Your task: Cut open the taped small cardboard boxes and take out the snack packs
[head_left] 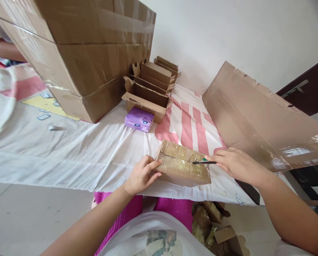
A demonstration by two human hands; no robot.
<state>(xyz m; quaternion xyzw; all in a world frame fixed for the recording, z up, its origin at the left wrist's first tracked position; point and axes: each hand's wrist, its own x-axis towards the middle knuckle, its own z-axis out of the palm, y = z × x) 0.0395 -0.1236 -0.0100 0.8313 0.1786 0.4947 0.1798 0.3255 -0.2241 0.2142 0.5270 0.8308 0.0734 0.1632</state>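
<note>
A small taped cardboard box [184, 167] lies near the table's front edge, with a slit along its top seam. My left hand [144, 174] grips the box's left end between thumb and fingers. In my right hand [233, 163] is a slim, dark-bladed cutting tool [203, 162] with a bit of green near the fingers. Its tip rests at the seam, right of the middle. My fingers cover its handle, so its exact kind is unclear.
A purple box [139, 119] sits before several open cartons [148, 96]. A large carton [102, 53] stands left and a cardboard panel [255, 117] right. Cardboard scraps [215, 227] lie on the floor. Another person's arm [5, 48] shows far left.
</note>
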